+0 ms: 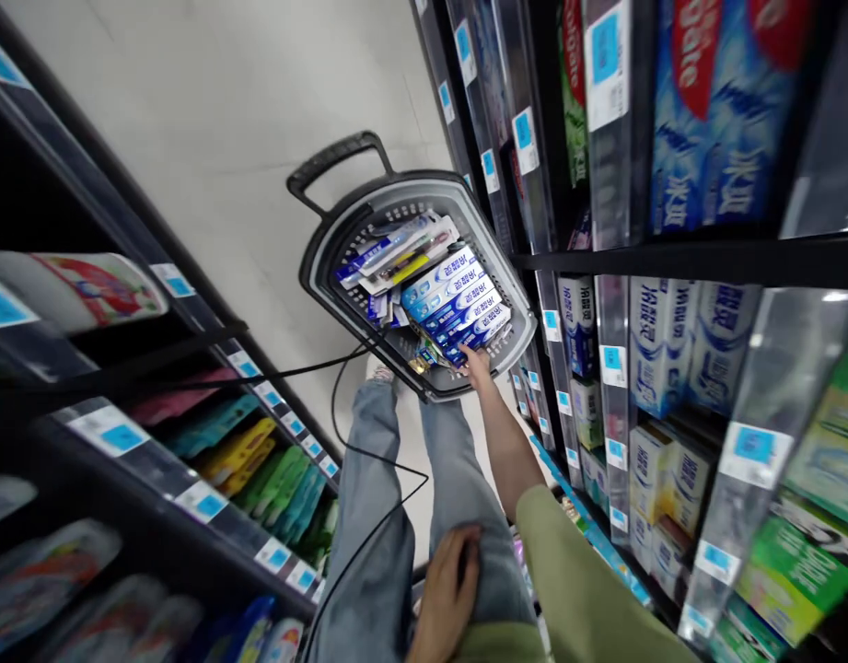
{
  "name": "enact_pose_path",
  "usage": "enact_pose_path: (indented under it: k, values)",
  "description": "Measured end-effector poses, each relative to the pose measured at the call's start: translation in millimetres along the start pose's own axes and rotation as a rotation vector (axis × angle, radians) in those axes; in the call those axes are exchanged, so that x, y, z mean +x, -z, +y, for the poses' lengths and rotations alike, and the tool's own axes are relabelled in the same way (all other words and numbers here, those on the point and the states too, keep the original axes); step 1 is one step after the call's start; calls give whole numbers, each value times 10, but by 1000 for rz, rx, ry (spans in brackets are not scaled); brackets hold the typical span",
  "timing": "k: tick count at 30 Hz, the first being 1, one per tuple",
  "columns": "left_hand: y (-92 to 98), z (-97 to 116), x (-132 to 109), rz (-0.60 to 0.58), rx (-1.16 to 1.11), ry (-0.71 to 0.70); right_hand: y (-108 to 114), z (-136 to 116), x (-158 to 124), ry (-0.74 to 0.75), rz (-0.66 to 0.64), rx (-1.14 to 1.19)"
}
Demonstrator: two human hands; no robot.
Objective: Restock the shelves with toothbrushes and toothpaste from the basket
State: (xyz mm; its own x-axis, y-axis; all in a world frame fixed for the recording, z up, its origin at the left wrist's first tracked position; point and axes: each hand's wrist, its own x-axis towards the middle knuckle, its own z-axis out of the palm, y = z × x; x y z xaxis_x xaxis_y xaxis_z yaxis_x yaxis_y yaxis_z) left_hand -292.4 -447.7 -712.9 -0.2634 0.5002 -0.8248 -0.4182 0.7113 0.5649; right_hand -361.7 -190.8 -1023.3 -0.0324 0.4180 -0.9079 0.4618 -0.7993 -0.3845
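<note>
A grey shopping basket with a black handle stands on the floor in front of me. It holds several blue and white toothpaste boxes and packed toothbrushes. My right hand reaches down over the basket's near rim, and its fingers curl on the end of the nearest blue toothpaste box. My left hand lies flat on my thigh on the blue jeans and holds nothing.
Shelves line both sides of the narrow aisle. The right shelf carries toothpaste boxes behind clear dividers with blue price tags. The left shelf holds colourful packets. A black cable hangs across my legs. Pale floor lies beyond the basket.
</note>
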Motion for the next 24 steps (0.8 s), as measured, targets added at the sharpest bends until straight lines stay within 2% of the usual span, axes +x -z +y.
enact_pose_path:
  k: [3,7,11,15,19,21,24]
  values:
    - [130,-53,-44,-30,39,-49,174,-255,-681,-51,-169,-17]
    - [501,11,-39,-60,73,-31,424,-616,-1870,-35,-322,-100]
    - [997,405,-102,-86,74,-98,579,-927,-3054,79,-353,-176]
    - [1414,892,-248,-177,-44,-183,681,-1179,-4038,153,-464,-221]
    - [1719,1243,-380,-236,-227,-264,711,-1304,-4748,283,-637,-297]
    - [1861,1358,-423,-189,-314,-295,686,-1285,-4992,351,-675,-332]
    - [2049,1487,-471,-75,-404,-325,653,-1172,-5229,417,-621,-312]
